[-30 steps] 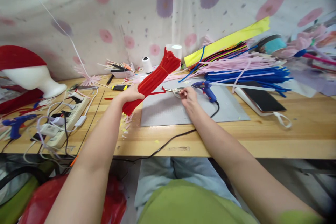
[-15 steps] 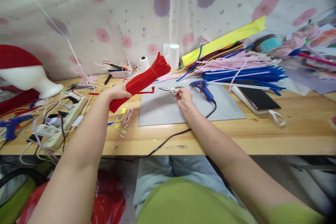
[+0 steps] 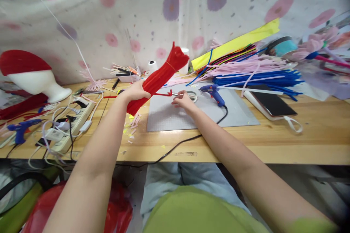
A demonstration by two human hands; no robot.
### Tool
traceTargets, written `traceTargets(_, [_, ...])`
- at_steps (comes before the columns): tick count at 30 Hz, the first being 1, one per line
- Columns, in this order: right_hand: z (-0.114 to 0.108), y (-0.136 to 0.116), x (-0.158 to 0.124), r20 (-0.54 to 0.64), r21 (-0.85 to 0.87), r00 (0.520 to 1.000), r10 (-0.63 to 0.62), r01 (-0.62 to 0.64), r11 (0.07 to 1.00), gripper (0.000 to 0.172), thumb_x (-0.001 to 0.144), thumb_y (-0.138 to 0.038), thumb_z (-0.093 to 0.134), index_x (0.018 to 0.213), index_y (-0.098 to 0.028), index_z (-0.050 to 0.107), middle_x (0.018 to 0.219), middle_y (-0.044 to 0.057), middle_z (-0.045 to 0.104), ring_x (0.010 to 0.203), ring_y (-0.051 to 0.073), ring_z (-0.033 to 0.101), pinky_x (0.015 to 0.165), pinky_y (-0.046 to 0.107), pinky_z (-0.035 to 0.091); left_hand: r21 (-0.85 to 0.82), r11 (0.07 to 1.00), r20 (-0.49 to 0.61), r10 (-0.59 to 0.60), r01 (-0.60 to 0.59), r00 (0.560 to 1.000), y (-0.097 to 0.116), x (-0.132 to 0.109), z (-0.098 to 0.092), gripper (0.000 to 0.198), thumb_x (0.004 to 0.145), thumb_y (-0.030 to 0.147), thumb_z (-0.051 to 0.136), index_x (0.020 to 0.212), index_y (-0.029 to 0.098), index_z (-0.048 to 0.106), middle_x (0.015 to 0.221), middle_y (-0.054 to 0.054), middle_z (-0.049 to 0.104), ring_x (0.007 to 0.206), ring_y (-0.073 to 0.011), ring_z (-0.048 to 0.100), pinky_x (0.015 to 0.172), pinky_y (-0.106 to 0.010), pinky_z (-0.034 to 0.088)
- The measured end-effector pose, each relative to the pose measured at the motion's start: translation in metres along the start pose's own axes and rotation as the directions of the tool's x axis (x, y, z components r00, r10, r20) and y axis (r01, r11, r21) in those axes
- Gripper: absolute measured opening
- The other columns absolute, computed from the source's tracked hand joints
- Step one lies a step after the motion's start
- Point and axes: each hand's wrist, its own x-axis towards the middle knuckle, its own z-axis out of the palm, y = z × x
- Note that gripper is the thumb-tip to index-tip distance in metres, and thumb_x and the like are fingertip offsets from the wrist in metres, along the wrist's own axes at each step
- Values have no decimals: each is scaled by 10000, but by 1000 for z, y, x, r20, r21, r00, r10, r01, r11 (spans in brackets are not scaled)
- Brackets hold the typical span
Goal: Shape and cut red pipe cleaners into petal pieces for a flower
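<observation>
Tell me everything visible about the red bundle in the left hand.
The red bundle is a thick sheaf of fuzzy, wire-like stems, cinched by a thin band near its upper end. The left hand grips it low down, fingers wrapped around. It tilts up and to the right, raised above the wooden table, its lower ends showing below the fist. One loose red stem juts sideways toward the right hand.

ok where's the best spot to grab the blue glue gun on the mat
Likely its handle, coming down from above: the blue glue gun lies flat on the grey mat, with the handle angled toward the person and the nozzle pointing left.
</observation>
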Motion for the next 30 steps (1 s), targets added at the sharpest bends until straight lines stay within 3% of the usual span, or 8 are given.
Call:
traceTargets(2, [-1,-5,-1,60,-53,997,-42,45,998,449,503,-115,614,901,-226,439,748,-35,583,640,131,583,522,250,476,61,998,-11,-4,5,1000,0,0,6,468,422,141,648,884,189,585,761,-4,631,728,-193,596,660,-260,456])
traceTargets(4, [-3,-9,1,85,-209,990,-111,126,970,404,546,-173,633,924,-214,499,814,-1,594,709,139,571,583,264,476,91,996,-21,-2,4,1000,-2,0,14,492,426,142,649,910,189,579,788,-12,637,760,-198,599,675,-262,453])
traceTargets(8, [2,-12,8,7,-618,956,-295,236,750,232,604,-289,665,795,-189,579,761,35,574,786,182,556,742,315,432,70,997,-13,27,-26,1000,-2,-4,26,493,450,146,642,936,181,571,807,-25,641,772,-208,601,660,-271,451])
traceTargets(12, [7,-14,16,36,-755,952,-304,225,615,187,680,-324,634,586,-195,538,611,41,540,717,211,564,714,319,391,122,993,-25,9,-6,1000,5,-10,29,517,465,163,646,975,187,561,837,-30,641,791,-217,599,658,-275,451])
traceTargets(15, [5,-13,20,5,-732,955,-297,206,649,204,713,-263,605,545,-200,508,522,18,522,649,185,554,675,295,381,151,988,-17,35,-32,999,7,-14,28,526,487,172,636,1006,191,554,835,-28,640,778,-217,598,655,-280,450])
traceTargets(18, [0,-10,22,-45,-639,970,-240,157,753,121,658,-158,622,655,-208,512,482,-34,533,535,137,522,598,256,383,141,988,-31,63,-58,998,5,-15,28,513,506,180,624,1014,191,554,815,-23,636,744,-214,596,648,-289,449])
traceTargets(24, [0,3,19,94,-471,993,-72,108,875,206,661,-64,559,717,-216,432,427,-69,542,377,108,484,418,206,356,113,988,-66,114,-106,991,-1,-14,30,485,514,185,613,995,186,560,850,-21,634,765,-212,598,673,-292,452])
traceTargets(30, [11,9,20,55,-265,998,17,-1,964,244,665,-35,580,679,-206,407,403,-61,538,368,110,513,387,206,415,33,998,-111,58,-55,992,-4,-16,28,554,481,157,631,1027,183,541,895,-33,635,850,-222,593,730,-295,461])
